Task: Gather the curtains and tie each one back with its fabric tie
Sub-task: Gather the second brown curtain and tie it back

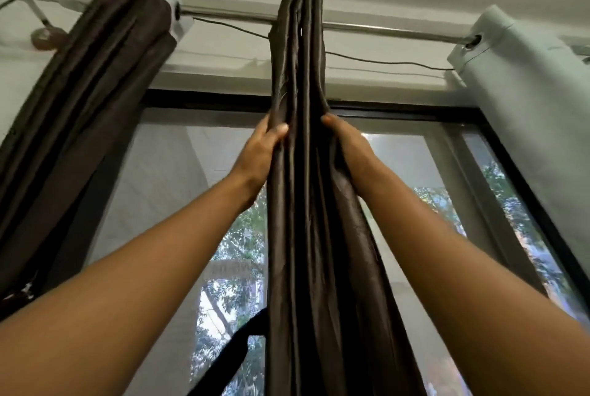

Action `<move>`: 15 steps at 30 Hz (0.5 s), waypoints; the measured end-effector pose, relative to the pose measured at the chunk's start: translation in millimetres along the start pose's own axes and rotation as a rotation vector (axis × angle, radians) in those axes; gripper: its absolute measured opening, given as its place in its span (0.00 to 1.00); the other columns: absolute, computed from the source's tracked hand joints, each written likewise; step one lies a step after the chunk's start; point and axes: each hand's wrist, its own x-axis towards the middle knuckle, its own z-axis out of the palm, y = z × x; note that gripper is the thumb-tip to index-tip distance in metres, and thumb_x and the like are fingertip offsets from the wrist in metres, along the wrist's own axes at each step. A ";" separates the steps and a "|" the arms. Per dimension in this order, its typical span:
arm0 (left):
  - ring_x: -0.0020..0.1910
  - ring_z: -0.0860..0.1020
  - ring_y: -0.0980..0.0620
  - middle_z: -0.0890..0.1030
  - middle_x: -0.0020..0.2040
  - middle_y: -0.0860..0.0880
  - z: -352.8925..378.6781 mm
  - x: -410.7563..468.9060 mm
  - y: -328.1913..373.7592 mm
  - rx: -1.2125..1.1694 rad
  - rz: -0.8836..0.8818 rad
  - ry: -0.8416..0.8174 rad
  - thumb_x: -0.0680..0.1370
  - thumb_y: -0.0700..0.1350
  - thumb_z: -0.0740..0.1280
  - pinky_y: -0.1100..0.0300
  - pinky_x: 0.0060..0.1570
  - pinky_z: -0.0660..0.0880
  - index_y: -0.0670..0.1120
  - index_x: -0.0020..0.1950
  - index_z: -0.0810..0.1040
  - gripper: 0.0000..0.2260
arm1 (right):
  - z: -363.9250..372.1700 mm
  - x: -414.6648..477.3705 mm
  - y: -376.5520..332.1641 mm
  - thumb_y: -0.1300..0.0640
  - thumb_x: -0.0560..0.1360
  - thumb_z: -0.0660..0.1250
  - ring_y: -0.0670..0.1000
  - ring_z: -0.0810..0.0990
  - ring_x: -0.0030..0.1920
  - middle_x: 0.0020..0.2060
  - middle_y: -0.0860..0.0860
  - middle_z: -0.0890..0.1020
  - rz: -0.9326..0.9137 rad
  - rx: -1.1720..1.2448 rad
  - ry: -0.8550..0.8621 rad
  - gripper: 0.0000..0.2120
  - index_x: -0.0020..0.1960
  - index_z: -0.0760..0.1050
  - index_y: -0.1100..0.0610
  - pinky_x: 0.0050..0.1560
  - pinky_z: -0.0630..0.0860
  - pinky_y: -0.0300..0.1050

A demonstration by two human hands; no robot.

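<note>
A dark brown curtain (303,204) hangs gathered in tight pleats from the metal rod (383,29) at the middle of the window. My left hand (263,146) grips its left edge, thumb across the front folds. On the other side my right hand (346,143) clasps the right edge at the same height, its fingers hidden behind the cloth. Both arms reach up high. A dark strip, possibly a fabric tie (236,354), hangs at the lower left of this curtain.
A second dark brown curtain (92,101) hangs bunched at the left end of the rod. A pale curtain (536,127) hangs at the right. Behind lies a black-framed window (498,178) with a mesh screen and trees outside. A thin cable sags below the rod.
</note>
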 end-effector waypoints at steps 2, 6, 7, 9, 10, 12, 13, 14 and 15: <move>0.56 0.81 0.54 0.82 0.59 0.49 18.0 -3.7 1.1 -0.164 -0.084 -0.085 0.83 0.54 0.54 0.62 0.54 0.77 0.49 0.68 0.73 0.18 | -16.1 -17.0 8.7 0.44 0.81 0.51 0.48 0.83 0.38 0.41 0.52 0.83 0.055 0.229 -0.029 0.22 0.56 0.77 0.57 0.35 0.78 0.37; 0.54 0.82 0.47 0.83 0.54 0.43 51.1 -31.0 0.9 -0.193 -0.224 -0.152 0.80 0.63 0.51 0.53 0.58 0.77 0.46 0.63 0.78 0.27 | -27.9 -42.0 29.5 0.35 0.78 0.43 0.53 0.81 0.51 0.53 0.57 0.81 0.130 0.253 -0.135 0.33 0.66 0.72 0.55 0.50 0.80 0.45; 0.55 0.82 0.47 0.82 0.56 0.43 56.9 -40.0 2.2 -0.201 -0.206 -0.077 0.80 0.64 0.51 0.51 0.60 0.76 0.46 0.66 0.75 0.27 | -28.4 -48.6 33.5 0.35 0.78 0.42 0.53 0.81 0.53 0.55 0.56 0.81 0.122 0.292 -0.087 0.33 0.66 0.72 0.54 0.52 0.79 0.43; 0.60 0.79 0.44 0.80 0.61 0.41 66.5 -56.1 2.5 -0.269 -0.214 0.008 0.77 0.66 0.56 0.46 0.65 0.72 0.46 0.70 0.71 0.30 | -29.9 -64.8 40.3 0.38 0.80 0.41 0.50 0.80 0.53 0.55 0.53 0.80 0.105 0.347 0.006 0.30 0.63 0.72 0.54 0.50 0.79 0.38; 0.62 0.78 0.44 0.79 0.63 0.41 71.6 -64.5 0.0 -0.281 -0.228 -0.006 0.76 0.66 0.59 0.45 0.66 0.71 0.46 0.71 0.69 0.32 | -29.2 -75.5 43.2 0.39 0.80 0.41 0.50 0.80 0.54 0.56 0.53 0.80 0.115 0.342 0.014 0.30 0.64 0.72 0.56 0.51 0.79 0.38; 0.61 0.78 0.52 0.79 0.62 0.50 83.6 -87.9 -3.0 -0.141 -0.239 -0.017 0.77 0.60 0.64 0.53 0.66 0.72 0.52 0.73 0.66 0.26 | -27.4 -99.0 53.1 0.38 0.79 0.43 0.53 0.79 0.59 0.60 0.56 0.79 0.201 0.324 -0.025 0.31 0.67 0.71 0.57 0.58 0.77 0.44; 0.58 0.78 0.58 0.78 0.59 0.56 88.6 -102.1 -4.9 -0.081 -0.232 0.023 0.79 0.54 0.64 0.62 0.62 0.73 0.55 0.74 0.63 0.24 | -27.6 -111.8 57.5 0.38 0.79 0.45 0.53 0.79 0.60 0.61 0.56 0.78 0.256 0.333 -0.046 0.30 0.68 0.70 0.56 0.60 0.76 0.46; 0.56 0.77 0.62 0.77 0.57 0.60 93.9 -117.2 -7.3 -0.048 -0.230 0.083 0.80 0.49 0.64 0.68 0.58 0.73 0.56 0.74 0.63 0.22 | -28.8 -125.8 59.7 0.38 0.79 0.46 0.52 0.79 0.60 0.61 0.55 0.79 0.295 0.350 -0.054 0.29 0.68 0.71 0.55 0.61 0.75 0.46; 0.57 0.77 0.62 0.77 0.58 0.59 97.6 -132.0 -9.6 -0.043 -0.264 0.142 0.81 0.46 0.63 0.69 0.57 0.73 0.55 0.73 0.64 0.21 | -29.8 -139.9 61.1 0.39 0.79 0.47 0.50 0.80 0.58 0.60 0.54 0.80 0.320 0.366 -0.058 0.27 0.67 0.72 0.54 0.60 0.76 0.45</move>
